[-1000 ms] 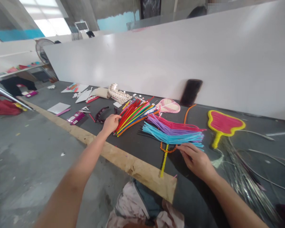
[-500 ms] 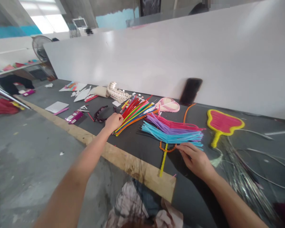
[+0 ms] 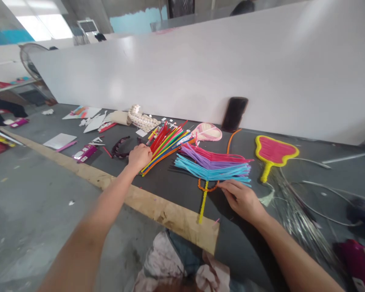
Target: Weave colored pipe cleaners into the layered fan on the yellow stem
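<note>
My left hand [image 3: 140,157] is closed at the near left end of a fanned bundle of coloured pipe cleaners [image 3: 168,147]; its fingertips are partly hidden there. To the right lie layered rows of pink, purple and blue pipe cleaners [image 3: 213,173], bent at the middle into a shallow V. A twisted yellow stem [image 3: 202,206] extends from them toward the table's front edge. Across that stem curves a twisted orange pipe cleaner [image 3: 212,189], whose right end my right hand [image 3: 241,199] pinches between thumb and fingers, just below the blue row.
A dark phone [image 3: 235,114] leans on the white partition [image 3: 182,73]. A pink fan shape with yellow trim [image 3: 275,152] lies right, beside thin wire strands [image 3: 304,223]. Leftward are a dark headband [image 3: 121,147], a purple packet [image 3: 85,153] and paper pieces [image 3: 60,140]. Wooden edging [image 3: 167,213] borders the table.
The view has turned slightly right, so the scene sits further left. Both hands keep almost the same places on the pipe cleaners. More of a magenta packet shows at lower right.
</note>
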The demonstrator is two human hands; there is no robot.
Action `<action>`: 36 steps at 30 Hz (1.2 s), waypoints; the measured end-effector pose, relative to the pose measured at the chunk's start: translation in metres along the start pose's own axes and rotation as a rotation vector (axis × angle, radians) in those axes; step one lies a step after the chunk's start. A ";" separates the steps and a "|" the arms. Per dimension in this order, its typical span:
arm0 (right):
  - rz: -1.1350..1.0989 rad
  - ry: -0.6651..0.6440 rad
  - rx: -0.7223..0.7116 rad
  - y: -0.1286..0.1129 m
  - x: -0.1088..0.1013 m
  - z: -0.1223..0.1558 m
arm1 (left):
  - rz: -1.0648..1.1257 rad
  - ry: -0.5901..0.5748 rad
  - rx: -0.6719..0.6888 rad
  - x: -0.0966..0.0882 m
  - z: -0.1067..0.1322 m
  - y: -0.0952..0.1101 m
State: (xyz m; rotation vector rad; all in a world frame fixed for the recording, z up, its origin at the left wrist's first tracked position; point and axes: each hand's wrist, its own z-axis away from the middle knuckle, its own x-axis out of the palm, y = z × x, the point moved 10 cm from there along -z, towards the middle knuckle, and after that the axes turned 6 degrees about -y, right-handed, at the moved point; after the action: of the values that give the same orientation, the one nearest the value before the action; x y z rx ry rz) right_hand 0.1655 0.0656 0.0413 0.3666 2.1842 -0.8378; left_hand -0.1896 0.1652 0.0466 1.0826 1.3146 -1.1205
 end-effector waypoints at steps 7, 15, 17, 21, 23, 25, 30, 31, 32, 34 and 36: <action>0.005 -0.018 -0.002 0.000 0.002 0.000 | 0.049 0.124 -0.053 -0.023 0.005 -0.008; 0.001 -0.010 -0.004 0.001 0.002 0.001 | 0.085 0.161 -0.040 -0.025 0.014 -0.004; 0.007 -0.010 -0.007 0.001 0.002 0.001 | 0.057 0.176 -0.006 -0.026 0.020 0.008; 0.014 -0.016 -0.016 -0.001 0.002 0.001 | -0.020 0.137 0.145 -0.020 0.024 0.044; 0.009 -0.012 -0.020 -0.002 0.002 0.000 | -0.036 0.100 0.194 -0.014 0.019 0.057; 0.004 -0.014 -0.017 -0.002 0.002 0.000 | -0.038 0.064 0.204 -0.007 0.011 0.063; 0.009 -0.022 -0.018 -0.002 0.002 0.000 | -0.045 -0.010 0.191 0.005 -0.004 0.067; 0.008 -0.024 -0.021 -0.003 0.002 0.000 | -0.041 -0.020 0.179 0.006 -0.006 0.066; 0.008 -0.027 -0.024 -0.003 0.002 0.000 | -0.035 -0.029 0.162 0.006 -0.007 0.064; 0.014 -0.028 -0.028 -0.003 0.003 0.001 | -0.016 -0.041 0.111 0.003 -0.009 0.057; 0.016 -0.023 -0.030 -0.003 0.003 0.001 | 0.009 -0.046 0.041 -0.001 -0.011 0.045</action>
State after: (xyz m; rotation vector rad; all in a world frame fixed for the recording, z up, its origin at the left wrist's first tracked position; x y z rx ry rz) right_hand 0.1623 0.0628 0.0405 0.3574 2.1675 -0.7960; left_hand -0.1472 0.1827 0.0457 1.0857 1.2546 -1.1641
